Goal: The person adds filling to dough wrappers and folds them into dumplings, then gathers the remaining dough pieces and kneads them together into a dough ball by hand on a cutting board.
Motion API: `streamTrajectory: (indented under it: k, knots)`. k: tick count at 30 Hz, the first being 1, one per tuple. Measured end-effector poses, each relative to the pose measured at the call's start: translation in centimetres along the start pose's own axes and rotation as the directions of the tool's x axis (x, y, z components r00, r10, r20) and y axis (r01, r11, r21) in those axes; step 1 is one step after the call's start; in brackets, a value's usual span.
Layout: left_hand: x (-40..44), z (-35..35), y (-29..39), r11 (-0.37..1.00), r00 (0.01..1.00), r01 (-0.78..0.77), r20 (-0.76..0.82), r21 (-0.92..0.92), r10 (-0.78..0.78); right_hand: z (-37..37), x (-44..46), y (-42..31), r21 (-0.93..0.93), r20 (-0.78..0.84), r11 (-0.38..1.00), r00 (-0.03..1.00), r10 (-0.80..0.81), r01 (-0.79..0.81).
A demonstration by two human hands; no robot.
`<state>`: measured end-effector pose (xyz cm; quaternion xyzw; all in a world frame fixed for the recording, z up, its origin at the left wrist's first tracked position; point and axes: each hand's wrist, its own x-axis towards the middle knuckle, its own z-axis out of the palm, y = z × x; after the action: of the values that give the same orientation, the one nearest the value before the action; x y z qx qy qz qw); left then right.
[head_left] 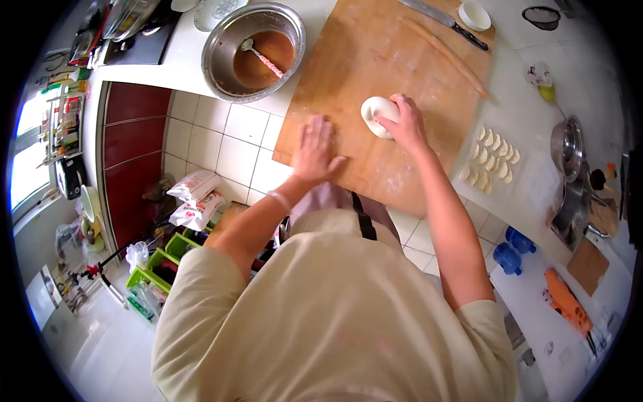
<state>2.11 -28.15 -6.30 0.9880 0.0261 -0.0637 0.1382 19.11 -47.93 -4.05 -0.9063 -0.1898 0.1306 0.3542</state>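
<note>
A smooth white lump of dough (376, 115) rests on the floured wooden board (348, 60). My right hand (406, 124) grips its right side, with the thumb pressed into the front. To the left, my left hand (315, 151) lies flat on the board near its edge, fingers stretched out and holding nothing. Beyond the dough, a long thin rolling pin (445, 55) lies slantwise on the board. A knife (445, 23) with a black handle and a small white bowl (474, 15) are at the board's far right corner.
Left of the board stands a large metal basin (213, 60) with brown liquid and a spoon (261, 57) in it. Rows of dumplings (493, 157) sit on the counter to the right. Metal pans (568, 147) are at the far right. Flour-like sacks (195, 197) stand on the floor at left.
</note>
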Motion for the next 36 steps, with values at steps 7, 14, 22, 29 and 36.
streamTrajectory:
  k: [7,14,22,29,36]
  knots:
    - [11.4,2.9,11.7,0.925,0.931,-0.337,-0.209,-0.175,0.299,-7.4,-5.3,0.5,0.74,-0.417,0.668,0.729,0.543,-0.074]
    - [4.7,6.2,14.6,0.335,0.353,-0.914,-0.043,-0.228,0.935,-11.5,-11.8,3.1,0.771,-0.515,0.632,0.507,0.691,-0.078]
    - [17.6,3.4,11.4,0.479,0.454,-0.847,0.155,-0.23,0.877,-7.6,-14.3,4.9,0.828,-0.445,0.545,0.434,0.783,-0.135]
    - [19.3,-0.3,5.8,0.493,0.742,-0.508,-0.069,-0.706,0.666,-3.3,-9.6,2.3,0.857,-0.258,0.487,0.678,0.688,-0.169]
    - [21.0,-5.6,4.8,0.289,0.782,0.512,0.578,-0.809,0.233,1.4,-1.8,-2.1,0.843,0.03,0.458,0.874,0.485,-0.284]
